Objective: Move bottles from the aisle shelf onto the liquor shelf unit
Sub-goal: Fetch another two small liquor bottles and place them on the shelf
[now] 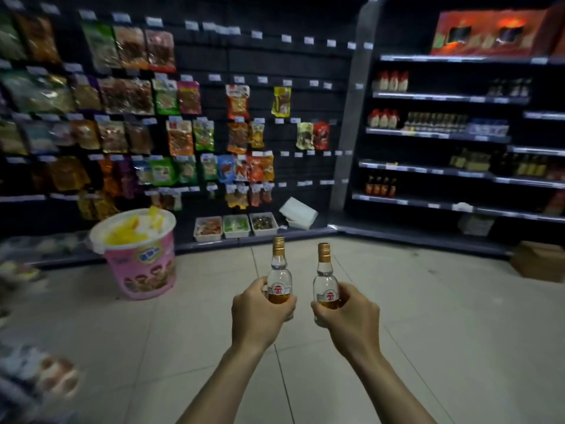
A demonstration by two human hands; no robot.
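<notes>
I hold two small clear glass bottles with gold caps and red-and-white labels, upright in front of me above the tiled floor. My left hand (258, 310) grips the left bottle (278, 270) around its lower body. My right hand (348, 313) grips the right bottle (324, 275) the same way. The bottles stand a hand's width apart and do not touch. At the right stands a dark shelf unit (440, 134) with rows of bottles on several levels.
A pink bucket (140, 264) with yellow packets stands on the floor at the left. Hanging snack bags (183, 136) cover the wall ahead, with white trays (235, 226) below. A cardboard box (538, 261) sits on the floor at the right.
</notes>
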